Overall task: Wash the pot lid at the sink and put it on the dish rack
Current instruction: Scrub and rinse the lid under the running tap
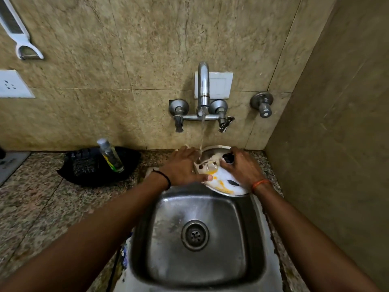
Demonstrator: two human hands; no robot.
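The pot lid (221, 178) is held at the back edge of the sink (248, 268), tilted, its pale face streaked with yellow-orange residue and turned up toward the camera, its far rim under the thin stream of water (202, 131) falling from the tap (203, 85). The right hand (242, 167) has its fingers curled round the dark knob (228, 158) at the lid's upper part, so it carries the lid; the left hand (183, 167) lies with fingers mostly straight along the lid's left rim, thumb pressed on the near edge, steadying and rubbing rather than clasping. The step in hand looks like the rinse and rub. To do it well, I judge the lid should be turned by the knob so the stream runs over the stained patches lower down, while the left fingers work the residue loose; a wet lid is slippery, so the grip on the knob should stay firm and the lid low over the basin. The basin itself shows only the drain (195, 234), so nothing there blocks the lid. Two tap handles (178, 121) flank the spout, with a separate valve (263, 106) on the wall to the right. On the granite counter (42, 197), left of the sink, a clear bottle (110, 155) leans in a black tray (88, 178); whether that tray serves as the dish rack I cannot tell, and no other rack is in view. A peeler (20, 36) hangs at the wall's upper left above a socket (12, 84). The side wall close on the right leaves little room that way.
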